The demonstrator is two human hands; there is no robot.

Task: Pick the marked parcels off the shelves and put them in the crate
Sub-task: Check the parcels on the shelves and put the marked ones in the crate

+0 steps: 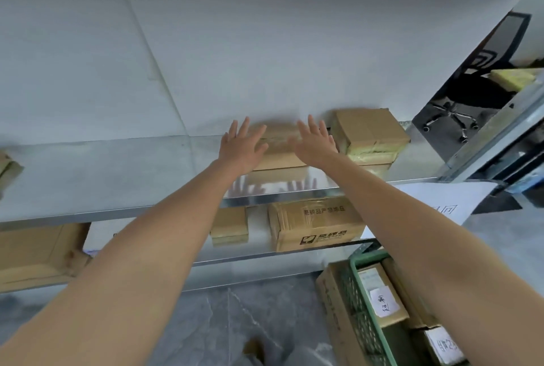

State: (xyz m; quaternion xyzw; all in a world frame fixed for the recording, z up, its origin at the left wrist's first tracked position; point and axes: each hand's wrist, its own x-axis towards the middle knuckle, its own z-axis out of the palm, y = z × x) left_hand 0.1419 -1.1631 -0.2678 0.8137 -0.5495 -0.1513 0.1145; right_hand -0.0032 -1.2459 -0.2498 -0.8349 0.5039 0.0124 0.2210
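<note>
Both my arms reach out over the top metal shelf (117,177). My left hand (243,145) and my right hand (315,143) are spread with straight fingers on either side of a flat brown cardboard parcel (278,159) lying against the wall; whether they touch it I cannot tell. A taller stack of taped brown parcels (369,136) stands just right of it. At the bottom right sits a green plastic crate (363,306) holding parcels with white handwritten labels (384,302).
The shelf below carries a printed carton (318,223), a small parcel (229,226) and a large box (38,253) at left. Another parcel (8,167) sits at the far left edge. A cardboard box (332,306) stands beside the crate. A second rack (506,136) is at right.
</note>
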